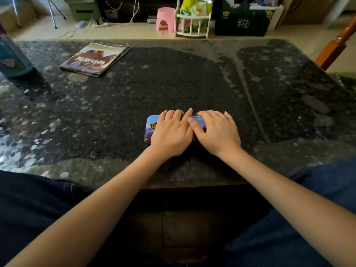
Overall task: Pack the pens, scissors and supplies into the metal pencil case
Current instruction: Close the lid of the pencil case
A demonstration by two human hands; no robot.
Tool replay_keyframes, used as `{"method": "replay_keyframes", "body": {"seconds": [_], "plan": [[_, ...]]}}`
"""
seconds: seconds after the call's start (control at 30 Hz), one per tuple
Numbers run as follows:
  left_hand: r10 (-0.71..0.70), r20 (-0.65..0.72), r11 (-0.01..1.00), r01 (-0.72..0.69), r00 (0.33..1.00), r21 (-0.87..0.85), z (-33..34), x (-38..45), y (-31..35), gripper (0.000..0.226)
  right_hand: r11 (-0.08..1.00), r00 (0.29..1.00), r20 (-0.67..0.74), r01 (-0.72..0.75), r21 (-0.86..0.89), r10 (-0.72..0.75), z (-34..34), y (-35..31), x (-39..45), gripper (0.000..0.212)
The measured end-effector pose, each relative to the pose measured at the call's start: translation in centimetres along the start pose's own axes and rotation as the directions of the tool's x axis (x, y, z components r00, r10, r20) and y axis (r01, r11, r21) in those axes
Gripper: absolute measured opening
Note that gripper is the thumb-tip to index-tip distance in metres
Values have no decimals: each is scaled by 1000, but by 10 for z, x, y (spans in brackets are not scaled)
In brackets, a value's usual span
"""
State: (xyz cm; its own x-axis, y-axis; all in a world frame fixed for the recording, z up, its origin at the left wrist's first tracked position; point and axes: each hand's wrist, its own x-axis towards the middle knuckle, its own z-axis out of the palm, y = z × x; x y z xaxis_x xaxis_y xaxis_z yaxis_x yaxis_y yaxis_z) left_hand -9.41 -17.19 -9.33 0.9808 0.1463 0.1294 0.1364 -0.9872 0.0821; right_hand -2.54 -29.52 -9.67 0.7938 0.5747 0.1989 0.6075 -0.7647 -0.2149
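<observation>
Metal pencil case (152,128): lying flat, lid down and apparently closed, on dark speckled table (173,78), near its 6 o'clock edge, long axis running 9 to 3 o'clock. Blue printed lid with darker red band along near side; only 9 o'clock end and a strip between the hands showing, rest covered.

Left hand (172,134): laid palm-down over middle of lid, fingers curled over far long edge at 12 o'clock. Right hand (216,132): laid over 3 o'clock half, fingers likewise hooked over far edge, ring on one finger, thumb crossing toward left hand. Both grasping case; neither released.

No pens, scissors or loose supplies visible anywhere on table. Judged either already packed inside or not in view; contents cannot be confirmed with lid shut. Step judged as pressing lid closed, or about to open it; cannot tell which.

Handling, as judgement: thin tin, rigid, light when empty, likely to rattle and shift weight when filled. Painted surface smooth, apt to slide on glossy tabletop. Best taken by long edges, thumbs on near side, fingers on far side; lid lip liable to dent or spring if levered at one corner.

Outward: picture book (94,58) at 10 o'clock, well apart. Blue container (11,54) at 9 o'clock table edge. Pink stool (165,18) on floor beyond 12 o'clock.
</observation>
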Motion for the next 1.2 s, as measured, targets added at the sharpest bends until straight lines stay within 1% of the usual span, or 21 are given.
{"method": "replay_keyframes", "body": {"seconds": [0.07,0.13,0.17,0.23,0.3,0.37,0.4,0.47,0.5,0.57,0.63,0.7,0.73,0.77,0.83,0.87,0.9,0.97,1.03,1.13,1.2], "plan": [[-5,-6,971,4,1000,-241,-6,2,-2,52,981,999,34,-41,192,35,-8,3,3,55],[-99,-37,874,69,994,-482,-16,3,-7,43,877,985,71,-170,450,155,-17,8,6,55],[-166,-64,844,108,984,-525,-20,2,-13,42,827,974,87,-224,516,210,-19,10,6,57],[-258,-98,878,191,961,-439,-19,-1,-29,44,849,965,85,-258,461,247,-16,15,5,60],[-297,-30,899,269,955,-346,-13,-5,-45,47,902,970,45,-238,359,238,-9,19,4,60],[-305,62,873,304,950,-382,-6,-8,-51,47,926,976,11,-211,311,219,-3,21,5,60],[-300,73,854,302,951,-424,-3,-8,-51,47,941,979,-3,-197,274,206,0,22,6,60],[-293,18,831,264,956,-489,0,-8,-50,48,974,985,-55,-153,165,164,5,23,5,61],[-280,-28,846,233,960,-479,2,-8,-50,49,986,987,-84,-131,108,140,6,23,4,62],[-200,-118,921,146,973,-363,5,-7,-51,49,994,986,-121,-110,29,112,6,22,3,62],[-110,-155,966,68,982,-250,7,-7,-53,53,997,982,-177,-72,-24,66,6,20,-1,60],[-73,-140,966,35,988,-256,6,-6,-53,56,999,978,-208,-29,-37,20,6,20,0,61],[-74,-118,949,34,990,-314,4,-6,-53,54,999,983,-182,-13,32,19,5,20,2,60],[-85,-86,916,44,993,-398,1,-7,-53,51,984,991,-130,-16,179,39,2,22,4,57],[-98,-13,833,74,995,-549,-5,-9,-57,48,836,997,6,-66,545,75,-3,27,6,45],[-92,16,804,84,996,-588,-6,-11,-59,49,760,996,49,-89,644,74,-6,30,5,42],[-82,45,787,93,996,-610,-6,-13,-62,54,730,995,75,-96,677,62,-9,32,4,40],[-68,127,752,134,990,-645,-7,-17,-69,75,750,992,127,-84,657,-1,-13,37,2,40],[-51,211,726,181,976,-664,-11,-23,-77,99,804,980,193,-75,590,-50,-17,42,2,48],[-21,254,771,178,967,-612,-20,-30,-88,118,865,956,280,-67,497,-87,-32,51,6,70],[-23,255,809,167,967,-564,-23,-32,-91,123,904,923,371,-73,421,-98,-44,55,6,88]]}}
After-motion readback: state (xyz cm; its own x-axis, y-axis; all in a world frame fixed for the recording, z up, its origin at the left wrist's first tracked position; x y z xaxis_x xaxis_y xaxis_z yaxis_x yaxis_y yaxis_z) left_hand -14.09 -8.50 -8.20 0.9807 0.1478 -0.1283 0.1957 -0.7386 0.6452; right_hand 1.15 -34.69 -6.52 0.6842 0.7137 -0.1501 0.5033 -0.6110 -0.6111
